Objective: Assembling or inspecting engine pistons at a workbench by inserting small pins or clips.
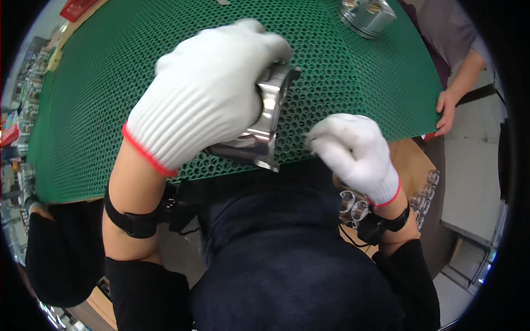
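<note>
My left hand (204, 83), in a white knitted glove with a red cuff, is closed round a shiny metal piston (270, 105) above the green perforated mat (110, 60). The piston is tilted, and the glove hides much of it. To its right, near the mat's front edge, my right hand (353, 149) wears a matching glove. Its fingers are curled together in a pinch, apart from the piston. Whatever may be between those fingertips is too small or hidden to make out.
Another piston (369, 17) stands at the mat's far right. Several metal pistons (356, 208) sit in a cardboard box below my right wrist. A co-worker's hand (448, 110) rests at the right edge. Another person's dark sleeve (61, 254) shows at left, near rows of metal parts (27, 105).
</note>
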`<action>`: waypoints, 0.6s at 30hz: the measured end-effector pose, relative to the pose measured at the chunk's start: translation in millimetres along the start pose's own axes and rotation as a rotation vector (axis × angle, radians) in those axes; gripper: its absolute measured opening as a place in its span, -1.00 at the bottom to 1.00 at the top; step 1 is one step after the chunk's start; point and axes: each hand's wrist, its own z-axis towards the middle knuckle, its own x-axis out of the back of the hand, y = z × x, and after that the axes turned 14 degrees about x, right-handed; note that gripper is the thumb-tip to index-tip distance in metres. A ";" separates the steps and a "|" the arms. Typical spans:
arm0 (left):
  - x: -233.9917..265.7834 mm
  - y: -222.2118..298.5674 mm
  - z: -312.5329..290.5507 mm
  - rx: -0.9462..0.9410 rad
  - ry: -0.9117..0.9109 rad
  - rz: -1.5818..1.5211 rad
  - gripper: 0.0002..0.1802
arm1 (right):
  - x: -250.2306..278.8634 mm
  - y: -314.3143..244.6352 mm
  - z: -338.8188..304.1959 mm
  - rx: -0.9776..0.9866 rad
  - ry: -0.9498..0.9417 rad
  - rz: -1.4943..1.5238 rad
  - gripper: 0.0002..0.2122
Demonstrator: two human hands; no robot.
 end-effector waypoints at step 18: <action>47.7 -81.8 -117.3 -0.214 0.094 -0.143 -0.46 | -10.7 39.5 -23.9 0.067 0.028 -0.582 -0.93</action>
